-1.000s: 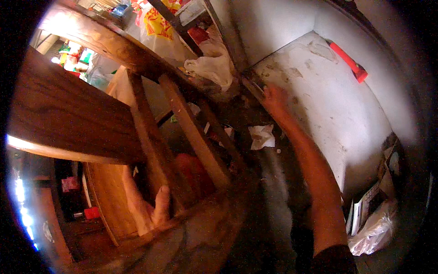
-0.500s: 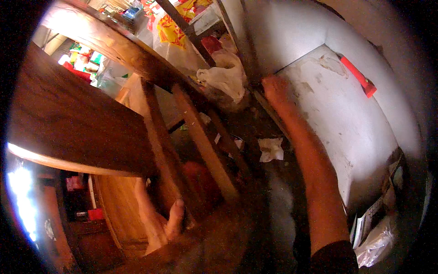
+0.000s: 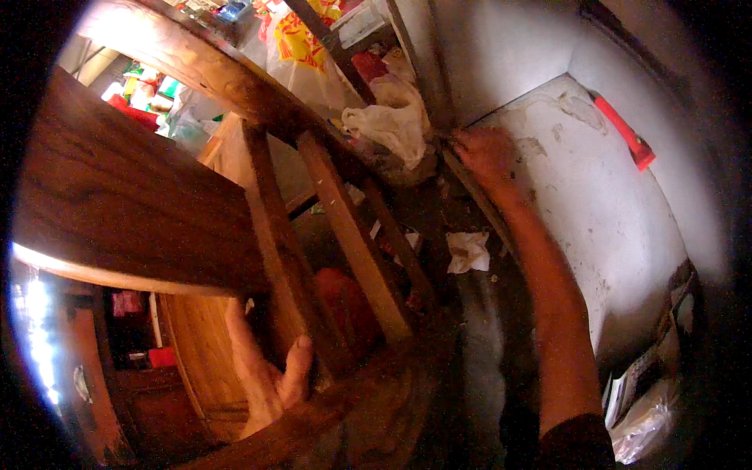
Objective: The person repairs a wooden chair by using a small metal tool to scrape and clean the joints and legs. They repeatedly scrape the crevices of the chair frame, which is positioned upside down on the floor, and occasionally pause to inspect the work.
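Dark floor (image 3: 453,205) with crumpled white scrap (image 3: 468,252)

Indoors, a cluttered storage corner; whether of a home or a small shop is unclear. Dark wooden furniture (image 3: 133,188) fills the left, colourful packages (image 3: 145,94) and plastic bags (image 3: 395,117) crowd the far side, a paper scrap (image 3: 468,251) litters the dark floor (image 3: 462,213), and a white surface (image 3: 603,227) at right is stained.

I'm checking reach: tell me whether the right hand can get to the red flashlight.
Probably yes: the right hand is at the edge of the white surface, and nothing visible stands between it and the red flashlight.
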The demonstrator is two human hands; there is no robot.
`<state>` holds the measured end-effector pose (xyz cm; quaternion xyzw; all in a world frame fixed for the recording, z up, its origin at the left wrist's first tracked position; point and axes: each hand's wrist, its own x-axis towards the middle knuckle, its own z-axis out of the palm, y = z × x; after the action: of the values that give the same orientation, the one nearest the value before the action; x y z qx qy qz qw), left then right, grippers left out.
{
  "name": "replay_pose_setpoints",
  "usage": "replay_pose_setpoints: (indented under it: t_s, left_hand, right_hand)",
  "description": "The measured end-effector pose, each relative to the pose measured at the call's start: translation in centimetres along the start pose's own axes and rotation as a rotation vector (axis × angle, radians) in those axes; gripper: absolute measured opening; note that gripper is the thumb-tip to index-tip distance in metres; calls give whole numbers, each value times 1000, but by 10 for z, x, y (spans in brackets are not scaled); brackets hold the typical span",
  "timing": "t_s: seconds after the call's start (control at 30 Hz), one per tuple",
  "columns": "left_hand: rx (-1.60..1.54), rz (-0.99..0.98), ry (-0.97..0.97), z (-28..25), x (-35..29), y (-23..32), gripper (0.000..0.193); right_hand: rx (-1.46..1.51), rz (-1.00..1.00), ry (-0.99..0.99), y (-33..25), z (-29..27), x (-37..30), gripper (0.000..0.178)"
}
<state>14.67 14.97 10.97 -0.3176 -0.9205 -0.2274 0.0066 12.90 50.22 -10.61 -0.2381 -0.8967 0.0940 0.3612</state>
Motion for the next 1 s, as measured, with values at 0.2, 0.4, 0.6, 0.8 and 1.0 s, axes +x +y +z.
replay_pose_setpoints:
  t_s: [0.2, 0.4, 0.6, 0.8, 1.0]
  left_hand:
    - [68, 42, 11, 0, -4, -3, 73]
    - [-41, -1, -25, -1, 2, -2, 73]
    - [-90, 15, 16, 0, 3, -5, 72]
    - [-98, -29, 2, -2, 3, -2, 73]
    - [-294, -78, 86, 9, 4, 6, 70]
  right_hand:
    - [-17, -11, -25, -6, 19, 4, 18]
    - [-71, 16, -44, -2, 36, -1, 19]
    - [-9, 112, -70, -12, 35, -6, 16]
    - [-5, 188, -160, -18, 30, 8, 14]
    - [305, 417, 181, -1, 10, -23, 20]
